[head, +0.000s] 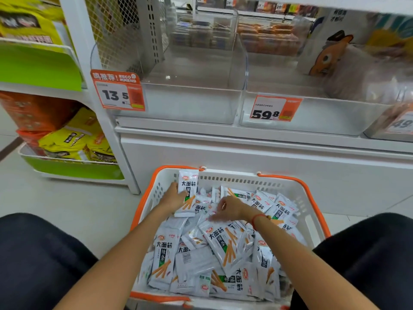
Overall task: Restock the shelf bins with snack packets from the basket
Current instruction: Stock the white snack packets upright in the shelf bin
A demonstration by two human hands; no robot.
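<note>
Left hand (173,196) curled round one long white snack packet (187,193) printed with black characters and orange sticks, gripping its left edge and holding it upright, top end level with the far rim of the basket. Right hand (230,208) low over the heap, fingers loosely spread and bent down toward the loose white packets (221,245), fingertips blurred; cannot tell whether gripping anything or only touching. Red cord bracelet (257,219) round the right wrist.

White perforated plastic basket with orange rim and handles (312,204) on the floor between dark-clad knees, filled with the same packets lying at all angles, some face up, some showing a plain silvery back. Above, two clear plastic shelf bins side by side: left clear bin (190,104) with an orange price tag reading 13.5 (118,90), right clear bin (312,117) with an orange tag reading 59.8 (276,108). Yellow snack bags (73,139) in green-fronted trays on the neighbouring rack to the left.
</note>
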